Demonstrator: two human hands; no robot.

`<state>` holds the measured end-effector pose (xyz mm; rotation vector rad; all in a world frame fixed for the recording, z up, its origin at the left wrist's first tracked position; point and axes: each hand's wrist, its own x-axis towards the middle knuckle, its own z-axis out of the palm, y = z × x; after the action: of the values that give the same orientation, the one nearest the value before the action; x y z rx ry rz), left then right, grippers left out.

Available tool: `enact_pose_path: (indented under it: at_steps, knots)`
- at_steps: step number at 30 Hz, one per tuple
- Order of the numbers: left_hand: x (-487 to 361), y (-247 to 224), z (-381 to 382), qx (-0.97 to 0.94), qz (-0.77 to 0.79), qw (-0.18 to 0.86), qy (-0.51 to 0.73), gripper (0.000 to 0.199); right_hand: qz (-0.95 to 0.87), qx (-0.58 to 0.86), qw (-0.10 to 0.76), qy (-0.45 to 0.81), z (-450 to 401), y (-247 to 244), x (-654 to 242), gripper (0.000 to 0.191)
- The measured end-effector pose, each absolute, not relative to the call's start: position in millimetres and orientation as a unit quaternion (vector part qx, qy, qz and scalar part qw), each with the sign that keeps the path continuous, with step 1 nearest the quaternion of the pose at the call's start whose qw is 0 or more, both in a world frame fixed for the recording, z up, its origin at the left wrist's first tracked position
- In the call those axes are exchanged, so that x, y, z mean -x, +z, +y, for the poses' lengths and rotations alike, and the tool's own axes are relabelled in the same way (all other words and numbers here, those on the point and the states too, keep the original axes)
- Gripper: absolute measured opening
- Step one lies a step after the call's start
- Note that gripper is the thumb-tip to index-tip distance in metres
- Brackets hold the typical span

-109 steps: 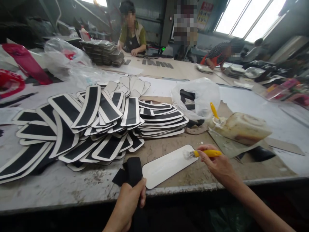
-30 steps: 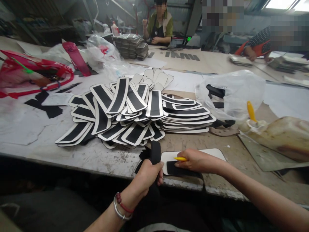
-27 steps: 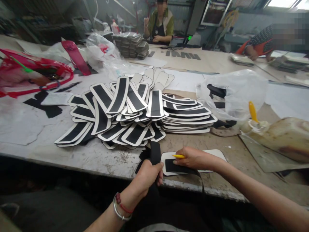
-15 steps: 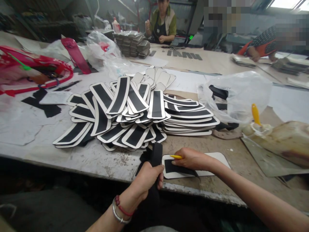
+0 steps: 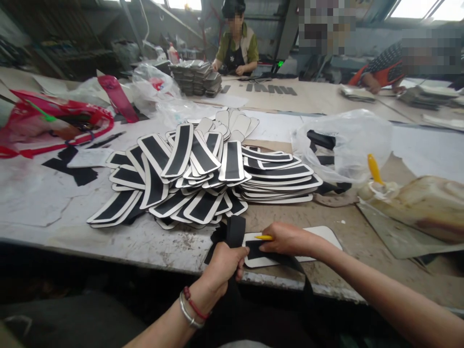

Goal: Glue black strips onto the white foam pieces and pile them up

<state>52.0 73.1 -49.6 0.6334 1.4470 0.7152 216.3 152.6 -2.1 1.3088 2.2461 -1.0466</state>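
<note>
Near the table's front edge lies a white rounded piece [image 5: 322,237] with a black strip [image 5: 256,250] on its left part; the strip's loose end hangs over the edge. My right hand [image 5: 286,238] is closed on a yellow tool [image 5: 264,237], its fingertips touching the black strip. My left hand [image 5: 226,261] is closed round a bundle of black strips [image 5: 236,231], its thumb at the left end of the white piece. Just behind the hands is a large heap of white-edged black pieces [image 5: 203,205].
A clear plastic bag [image 5: 366,145] with black scraps stands right of the heap. A wrapped container [image 5: 420,208] with a yellow handle [image 5: 374,169] is at right. Red bag [image 5: 105,121] at left. Two people sit across the table [image 5: 268,96], beside stacks.
The view has tilted up slightly. More of the black strip's loose end now hangs over the table edge below my right hand. The person opposite has lowered a raised hand.
</note>
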Motion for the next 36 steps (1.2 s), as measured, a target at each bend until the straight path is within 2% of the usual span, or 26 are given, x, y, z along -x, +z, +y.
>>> enact_pose_path:
  at_steps: [10,20,36]
  knots:
    - [-52,-56,68,-0.308,0.634,0.638,0.309,0.038,0.732,-0.589,0.12,-0.32,134,0,-350,0.02]
    - [-52,-58,72,-0.321,0.641,0.645,0.264,0.044,0.686,-0.663,0.15,-0.26,132,-14,-347,0.027]
    - [-45,-61,76,-0.352,0.636,0.658,0.199,0.051,0.708,-0.639,0.187,-0.236,140,-20,-346,0.031]
